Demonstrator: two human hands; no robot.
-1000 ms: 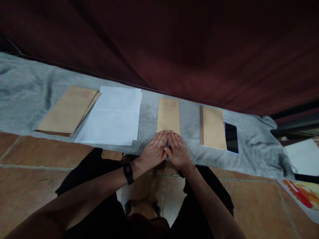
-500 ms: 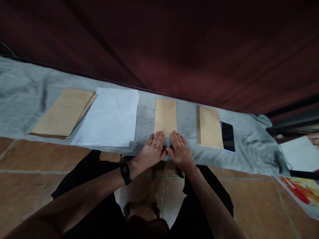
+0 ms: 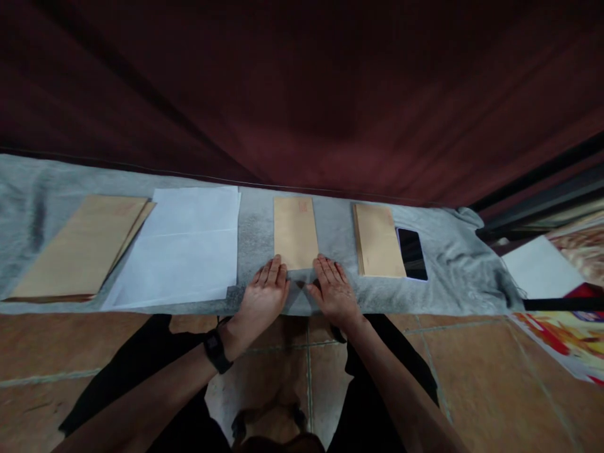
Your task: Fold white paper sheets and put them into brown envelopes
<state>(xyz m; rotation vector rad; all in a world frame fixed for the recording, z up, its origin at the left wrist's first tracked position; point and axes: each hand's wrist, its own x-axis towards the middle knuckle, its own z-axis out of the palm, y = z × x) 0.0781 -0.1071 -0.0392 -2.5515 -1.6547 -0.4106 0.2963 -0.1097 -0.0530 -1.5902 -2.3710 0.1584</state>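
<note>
A single brown envelope (image 3: 295,231) lies lengthwise on a grey cloth (image 3: 448,264) spread over the tiled floor. My left hand (image 3: 262,294) rests flat on the cloth, fingers together, its tips at the envelope's near left corner. My right hand (image 3: 333,290) lies flat as well, fingertips at the near right corner. Neither hand holds anything. A black watch (image 3: 216,350) is on my left wrist.
White sheets of paper (image 3: 184,245) lie left of the envelope, and a stack of brown envelopes (image 3: 80,245) further left. Right of it sit another envelope stack (image 3: 377,240) and a black phone (image 3: 412,253). A dark red curtain (image 3: 302,94) hangs behind. Printed paper (image 3: 561,333) lies at the right.
My hands have slid apart from the middle of the envelope's near edge to its two corners. The view has shifted, so everything sits further left in frame.
</note>
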